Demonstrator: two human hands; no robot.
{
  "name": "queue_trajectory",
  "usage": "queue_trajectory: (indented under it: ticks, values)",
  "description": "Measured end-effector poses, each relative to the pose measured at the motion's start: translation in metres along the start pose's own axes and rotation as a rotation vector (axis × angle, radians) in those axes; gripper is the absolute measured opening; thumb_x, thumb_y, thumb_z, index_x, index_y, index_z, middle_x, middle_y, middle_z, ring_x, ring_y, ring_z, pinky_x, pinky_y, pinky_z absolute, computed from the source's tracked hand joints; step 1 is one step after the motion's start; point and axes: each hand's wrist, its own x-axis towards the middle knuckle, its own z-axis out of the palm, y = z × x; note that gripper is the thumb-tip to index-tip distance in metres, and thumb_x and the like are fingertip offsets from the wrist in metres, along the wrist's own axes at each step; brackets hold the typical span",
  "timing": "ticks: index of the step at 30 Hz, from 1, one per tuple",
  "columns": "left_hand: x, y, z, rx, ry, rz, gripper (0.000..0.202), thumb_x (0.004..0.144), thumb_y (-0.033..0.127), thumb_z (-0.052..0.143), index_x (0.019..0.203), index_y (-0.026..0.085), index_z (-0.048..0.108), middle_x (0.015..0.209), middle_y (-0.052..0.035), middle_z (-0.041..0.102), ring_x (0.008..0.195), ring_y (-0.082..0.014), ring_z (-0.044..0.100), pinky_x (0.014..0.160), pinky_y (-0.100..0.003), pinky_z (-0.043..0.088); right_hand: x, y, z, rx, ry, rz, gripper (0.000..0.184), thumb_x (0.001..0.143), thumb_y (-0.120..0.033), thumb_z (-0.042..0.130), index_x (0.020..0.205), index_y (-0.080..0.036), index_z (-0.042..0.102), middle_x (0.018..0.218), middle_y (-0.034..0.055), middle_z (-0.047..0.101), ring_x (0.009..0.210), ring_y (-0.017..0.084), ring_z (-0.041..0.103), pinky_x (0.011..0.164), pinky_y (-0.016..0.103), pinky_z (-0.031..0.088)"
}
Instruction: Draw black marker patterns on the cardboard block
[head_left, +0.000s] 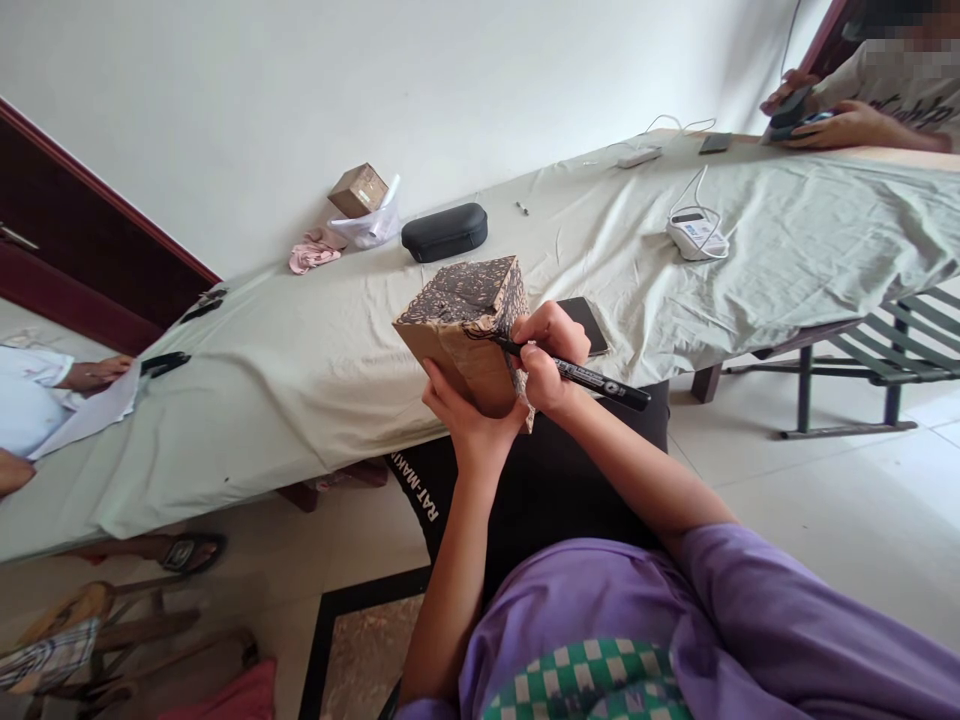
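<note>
Two hands work on one cardboard box, held up in the air over the lap, just short of the tabletop edge. The left hand is clamped round the box's plain lower corner from below; the right hand, just beside it, is closed on a black marker whose tip touches the box's patterned side.

Since the box has only that one-handed grip at a corner and rests on nothing, pressure from the marker could twist it in the palm and send a stroke astray. The right hand's heel lies close against the inked face, so fresh ink might smear, I judge.

Whether the box holds anything cannot be told; its faces look shut. Beyond the hands, on the tabletop, lie a closed black case, a smaller brown box against a clear bag, and, just past the right hand, a dark phone; their contents are hidden.
</note>
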Motion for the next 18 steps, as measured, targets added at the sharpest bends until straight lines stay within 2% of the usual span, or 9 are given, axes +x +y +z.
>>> queue_trajectory:
  ticks: [4, 9, 14, 18]
  values:
    - [-0.0003, -0.0014, 0.0003, 0.001, -0.003, -0.001, 0.147, 0.059, 0.052, 0.095, 0.170, 0.017, 0.004, 0.145, -0.0214, 0.034, 0.146, -0.0420, 0.041, 0.121, -0.055, 0.043, 0.0009, -0.0004, -0.0006, 0.027, 0.034, -0.044, 0.007, 0.082, -0.031, 0.048, 0.082, -0.025, 0.044, 0.059, -0.0032, 0.046, 0.046, 0.015, 0.043, 0.047, 0.030, 0.038]
    - [-0.0006, -0.0016, 0.0003, 0.009, -0.013, -0.017, 0.149, 0.058, 0.048, 0.095, 0.170, 0.022, 0.000, 0.147, -0.0201, 0.033, 0.147, -0.0419, 0.040, 0.120, -0.055, 0.043, 0.0012, 0.0031, -0.0037, 0.030, 0.054, -0.076, 0.007, 0.085, -0.027, 0.051, 0.082, -0.025, 0.045, 0.059, -0.0021, 0.046, 0.045, 0.015, 0.042, 0.046, 0.032, 0.037]
    - [-0.0004, -0.0008, 0.0008, 0.021, 0.003, -0.007, 0.148, 0.057, 0.049, 0.095, 0.169, 0.019, 0.004, 0.146, -0.0209, 0.035, 0.146, -0.0421, 0.040, 0.120, -0.055, 0.043, 0.0018, -0.0016, -0.0020, 0.003, 0.021, -0.069, 0.005, 0.084, -0.029, 0.048, 0.082, -0.025, 0.044, 0.060, -0.0030, 0.046, 0.046, 0.015, 0.044, 0.046, 0.030, 0.038]
    - [-0.0003, 0.0004, 0.0014, 0.025, 0.007, -0.017, 0.147, 0.057, 0.050, 0.095, 0.169, 0.018, 0.004, 0.145, -0.0212, 0.037, 0.142, -0.0408, 0.045, 0.118, -0.055, 0.045, 0.0046, -0.0061, 0.0015, -0.006, 0.039, -0.157, 0.002, 0.082, -0.023, 0.047, 0.081, -0.025, 0.046, 0.059, -0.0043, 0.047, 0.045, 0.012, 0.040, 0.044, 0.028, 0.034]
